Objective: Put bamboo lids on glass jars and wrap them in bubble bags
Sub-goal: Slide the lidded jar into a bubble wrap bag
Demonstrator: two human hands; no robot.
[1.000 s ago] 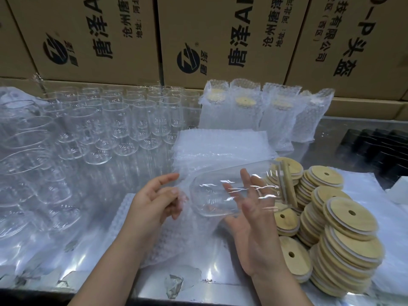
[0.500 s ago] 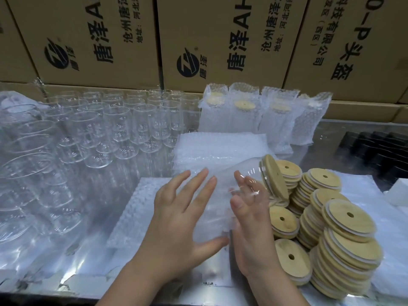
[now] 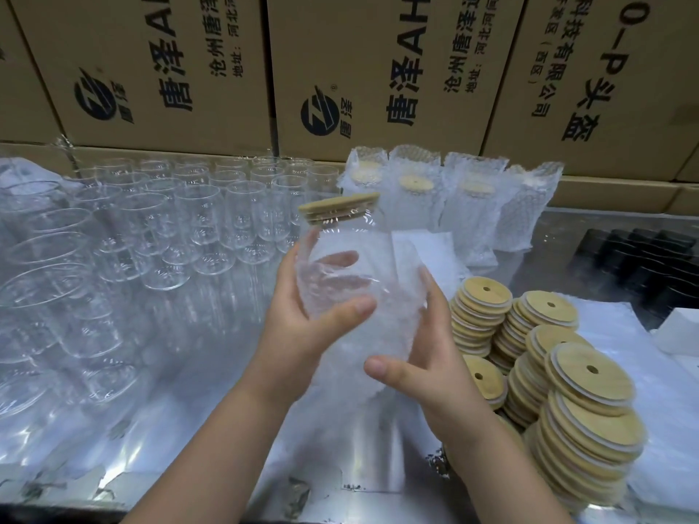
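A clear glass jar (image 3: pixel 340 251) with a bamboo lid (image 3: pixel 338 208) on its mouth stands upright in the air at the centre. My left hand (image 3: pixel 302 327) grips its left side, thumb across the front. A bubble bag (image 3: pixel 382 334) is around the jar's lower part. My right hand (image 3: pixel 427 368) holds the bag from the right and below, fingers behind it and thumb in front. Stacks of bamboo lids (image 3: pixel 567 395) lie to the right. Rows of bare glass jars (image 3: pixel 151 236) fill the left.
Three wrapped jars (image 3: pixel 450 206) stand at the back against cardboard boxes (image 3: pixel 378 77). A pile of flat bubble bags (image 3: pixel 423 243) lies behind the held jar. Black items (image 3: pixel 650 266) sit at far right. The reflective table (image 3: pixel 212 440) shows below my hands.
The jar lay sideways on the bubble bags under both hands; now it is lifted upright with the lid on top and the bag around its lower part.
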